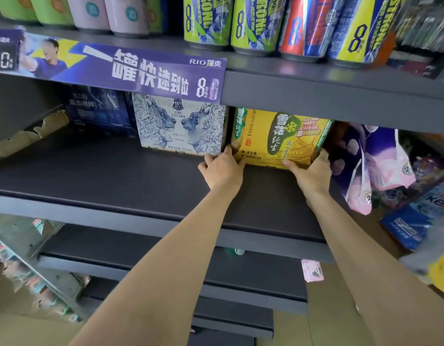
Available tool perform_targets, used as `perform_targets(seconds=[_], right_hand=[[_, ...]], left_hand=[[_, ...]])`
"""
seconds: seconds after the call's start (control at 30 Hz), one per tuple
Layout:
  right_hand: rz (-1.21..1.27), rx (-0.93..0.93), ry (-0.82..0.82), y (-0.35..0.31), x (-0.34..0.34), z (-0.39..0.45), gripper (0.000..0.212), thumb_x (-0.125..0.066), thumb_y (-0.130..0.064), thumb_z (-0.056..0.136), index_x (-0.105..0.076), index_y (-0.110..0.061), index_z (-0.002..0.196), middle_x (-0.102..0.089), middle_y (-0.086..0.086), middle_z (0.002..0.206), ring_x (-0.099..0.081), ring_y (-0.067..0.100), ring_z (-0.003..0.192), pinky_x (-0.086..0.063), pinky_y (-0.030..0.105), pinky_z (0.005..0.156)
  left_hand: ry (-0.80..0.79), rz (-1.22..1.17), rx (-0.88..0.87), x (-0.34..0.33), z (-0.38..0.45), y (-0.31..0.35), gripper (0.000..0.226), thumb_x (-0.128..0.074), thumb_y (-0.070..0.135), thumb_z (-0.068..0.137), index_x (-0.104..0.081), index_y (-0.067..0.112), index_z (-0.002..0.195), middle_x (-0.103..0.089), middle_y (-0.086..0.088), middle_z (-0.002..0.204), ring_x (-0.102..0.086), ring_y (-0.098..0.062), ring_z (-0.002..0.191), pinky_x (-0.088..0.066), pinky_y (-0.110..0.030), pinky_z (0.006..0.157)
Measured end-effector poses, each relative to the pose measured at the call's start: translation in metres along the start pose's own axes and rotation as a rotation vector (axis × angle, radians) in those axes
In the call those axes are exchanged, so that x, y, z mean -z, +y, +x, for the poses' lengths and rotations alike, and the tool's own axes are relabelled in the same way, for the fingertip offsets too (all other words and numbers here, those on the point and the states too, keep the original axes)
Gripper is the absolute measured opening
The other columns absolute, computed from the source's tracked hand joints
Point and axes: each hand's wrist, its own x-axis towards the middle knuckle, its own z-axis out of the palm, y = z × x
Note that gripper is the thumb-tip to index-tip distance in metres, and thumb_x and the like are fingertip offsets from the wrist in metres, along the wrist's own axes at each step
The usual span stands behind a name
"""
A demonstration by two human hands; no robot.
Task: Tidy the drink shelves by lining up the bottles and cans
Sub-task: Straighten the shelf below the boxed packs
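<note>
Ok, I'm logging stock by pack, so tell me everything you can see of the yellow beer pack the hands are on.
The yellow beer pack is a glossy printed multipack in yellow and green, marked 500ml x3. It stands upright, set back on the dark shelf, just right of the white lion-print pack. The left hand grips its lower left corner and the right hand its lower right corner.

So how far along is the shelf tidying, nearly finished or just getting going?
Mid-job, I'd guess. Done: the tall cans on the upper shelf stand in a row. In hand: the left hand and right hand grip the yellow beer pack at the back. Left: the white lion pack and dark blue pack sit far back; pink bags lie jumbled.
</note>
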Motion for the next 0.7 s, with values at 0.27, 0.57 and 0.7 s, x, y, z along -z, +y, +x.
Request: perform_targets(seconds=[0.27, 0.57, 0.7], right_hand=[[-0.035, -0.018, 0.004, 0.002, 0.000, -0.001, 0.087, -0.075, -0.032, 0.077, -0.025, -0.005, 0.143, -0.037, 0.015, 0.141, -0.040, 0.031, 0.129, -0.035, 0.040, 0.103], [-0.046, 0.037, 0.031, -0.009, 0.017, -0.032, 0.066, -0.069, -0.021, 0.083, -0.035, -0.004, 0.136, -0.040, 0.018, 0.136, -0.042, 0.032, 0.124, -0.034, 0.035, 0.103], [-0.090, 0.281, -0.138, -0.025, 0.022, -0.105, 0.058, -0.067, -0.018, 0.084, -0.041, -0.010, 0.134, -0.044, 0.011, 0.132, -0.052, 0.023, 0.114, -0.044, 0.035, 0.096]], left_hand=[[-0.016, 0.073, -0.011, 0.000, 0.003, 0.003, 0.048, -0.038, 0.048, 0.096, -0.035, 0.025, 0.138, -0.054, -0.009, 0.129, -0.027, -0.030, 0.130, -0.026, -0.039, 0.096], [-0.017, -0.103, -0.218, 0.021, -0.036, -0.021, 0.040, -0.043, 0.027, 0.097, -0.044, 0.013, 0.135, -0.054, -0.012, 0.130, -0.043, -0.031, 0.122, -0.037, -0.038, 0.097], [0.124, 0.063, -0.499, 0.038, -0.087, -0.071, 0.035, -0.039, 0.026, 0.094, -0.060, 0.016, 0.119, -0.060, -0.002, 0.122, -0.053, -0.026, 0.109, -0.038, -0.034, 0.087]])
